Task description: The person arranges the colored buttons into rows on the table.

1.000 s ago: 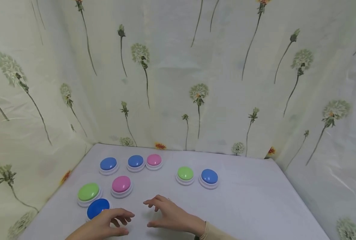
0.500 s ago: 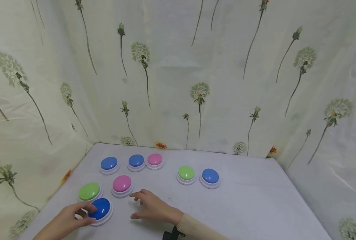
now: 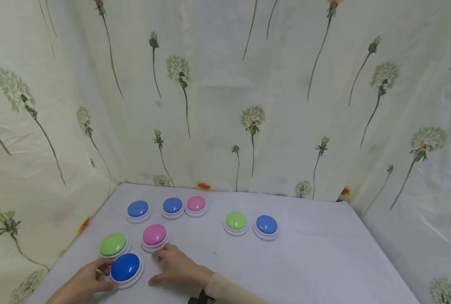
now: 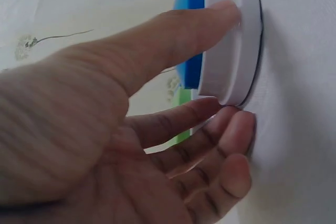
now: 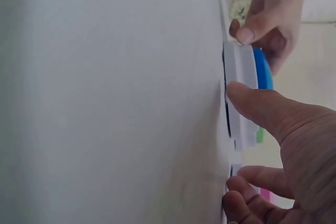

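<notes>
At the table's front left sits a round push button with a dark blue dome [image 3: 125,267] on a white base [image 4: 226,51]. My left hand [image 3: 84,281] grips the left side of that base, thumb in front and fingers behind. To the button's right, my right hand [image 3: 181,267] has its thumb and fingers spread, a small gap from the base in the head view. Its fingers reach close to the pink button [image 3: 154,234]; whether they touch it cannot be told. A green button [image 3: 112,244] stands just behind the dark blue one.
Farther back on the white table [image 3: 305,261] stand two blue buttons [image 3: 137,209] and a pink button [image 3: 196,204]. A green button [image 3: 235,221] and another blue button [image 3: 266,225] stand side by side near the middle. Flower-printed cloth [image 3: 218,105] surrounds the table.
My left hand has moved left from beside the dark blue button's front and now grips its base. My right hand has moved left toward that button. The buttons stand in the same places.
</notes>
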### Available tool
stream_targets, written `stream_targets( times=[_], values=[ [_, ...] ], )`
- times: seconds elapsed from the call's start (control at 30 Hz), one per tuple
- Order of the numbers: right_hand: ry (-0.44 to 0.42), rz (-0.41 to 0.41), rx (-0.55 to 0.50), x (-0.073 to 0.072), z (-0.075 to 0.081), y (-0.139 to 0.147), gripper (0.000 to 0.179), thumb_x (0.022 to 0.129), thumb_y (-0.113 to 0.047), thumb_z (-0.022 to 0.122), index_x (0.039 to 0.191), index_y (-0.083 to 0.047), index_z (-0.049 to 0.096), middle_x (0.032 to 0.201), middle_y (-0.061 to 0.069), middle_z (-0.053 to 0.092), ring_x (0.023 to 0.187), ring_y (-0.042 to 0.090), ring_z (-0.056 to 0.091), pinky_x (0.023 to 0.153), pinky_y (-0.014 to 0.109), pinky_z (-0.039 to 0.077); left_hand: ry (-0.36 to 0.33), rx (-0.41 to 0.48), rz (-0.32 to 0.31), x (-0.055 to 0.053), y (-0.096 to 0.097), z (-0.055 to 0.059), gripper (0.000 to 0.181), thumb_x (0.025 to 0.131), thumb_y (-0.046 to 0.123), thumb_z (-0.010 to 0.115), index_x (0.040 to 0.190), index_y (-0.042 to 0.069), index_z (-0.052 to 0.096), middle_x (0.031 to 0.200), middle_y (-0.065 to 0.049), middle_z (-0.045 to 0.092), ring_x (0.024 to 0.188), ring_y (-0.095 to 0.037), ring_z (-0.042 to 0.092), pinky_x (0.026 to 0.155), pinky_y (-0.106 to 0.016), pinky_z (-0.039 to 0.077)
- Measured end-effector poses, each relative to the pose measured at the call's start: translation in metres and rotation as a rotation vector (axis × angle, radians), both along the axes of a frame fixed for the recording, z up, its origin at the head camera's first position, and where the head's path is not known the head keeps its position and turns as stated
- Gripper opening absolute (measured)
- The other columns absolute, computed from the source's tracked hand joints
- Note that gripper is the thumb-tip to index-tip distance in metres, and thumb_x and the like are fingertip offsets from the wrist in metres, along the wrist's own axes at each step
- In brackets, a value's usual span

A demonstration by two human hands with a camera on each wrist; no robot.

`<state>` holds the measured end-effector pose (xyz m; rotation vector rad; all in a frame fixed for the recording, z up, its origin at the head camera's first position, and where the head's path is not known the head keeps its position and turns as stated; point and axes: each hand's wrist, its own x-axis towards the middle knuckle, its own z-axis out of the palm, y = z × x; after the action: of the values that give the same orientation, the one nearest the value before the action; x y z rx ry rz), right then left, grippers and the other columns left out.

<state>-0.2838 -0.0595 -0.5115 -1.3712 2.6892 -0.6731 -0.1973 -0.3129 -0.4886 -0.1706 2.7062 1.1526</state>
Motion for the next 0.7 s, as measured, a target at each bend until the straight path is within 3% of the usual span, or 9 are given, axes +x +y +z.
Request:
stream_targets(
  times=[0.13, 0.37, 0.5, 0.7],
  values=[
    [-0.036, -0.019, 0.032, 0.004, 0.002, -0.01, 0.066, 0.066, -0.057, 0.07, 0.12, -0.021, 0.057, 0.111, -0.008, 0.05, 0.094, 0.0, 0.044, 0.08, 0.016, 0.041, -0.027, 0.0, 0.033, -0.004, 0.002, -0.003, 0.074, 0.061, 0.028, 0.082, 0.118, -0.007, 0.051, 0.089, -0.004, 0.055, 0.077, -0.017, 0.048, 0.067, -0.03, 0.043],
    [0.006, -0.028, 0.068, 0.01, 0.008, -0.029, 0.067, 0.064, -0.057, 0.072, 0.12, -0.023, 0.058, 0.109, -0.009, 0.051, 0.094, 0.0, 0.043, 0.08, 0.014, 0.04, 0.056, 0.034, -0.096, -0.002, -0.006, -0.002, 0.069, 0.069, 0.031, 0.077, 0.119, -0.008, 0.05, 0.091, -0.004, 0.056, 0.078, -0.017, 0.049, 0.065, -0.027, 0.042],
    [0.033, -0.038, 0.062, 0.011, 0.006, -0.036, 0.071, 0.064, -0.059, 0.071, 0.123, -0.022, 0.056, 0.108, -0.009, 0.051, 0.094, -0.001, 0.043, 0.08, 0.013, 0.04, 0.081, 0.053, -0.139, -0.002, -0.008, -0.004, 0.071, 0.071, 0.029, 0.076, 0.125, -0.007, 0.046, 0.092, -0.006, 0.055, 0.08, -0.019, 0.049, 0.064, -0.026, 0.042],
    [0.004, -0.053, 0.008, 0.01, 0.004, -0.04, 0.07, 0.064, -0.059, 0.071, 0.124, -0.027, 0.055, 0.103, -0.01, 0.049, 0.089, -0.001, 0.043, 0.075, 0.013, 0.039, 0.069, 0.006, -0.113, -0.004, -0.005, -0.003, 0.075, 0.068, 0.032, 0.078, 0.125, -0.005, 0.047, 0.099, -0.006, 0.057, 0.085, -0.019, 0.052, 0.071, -0.034, 0.045]
  ],
)
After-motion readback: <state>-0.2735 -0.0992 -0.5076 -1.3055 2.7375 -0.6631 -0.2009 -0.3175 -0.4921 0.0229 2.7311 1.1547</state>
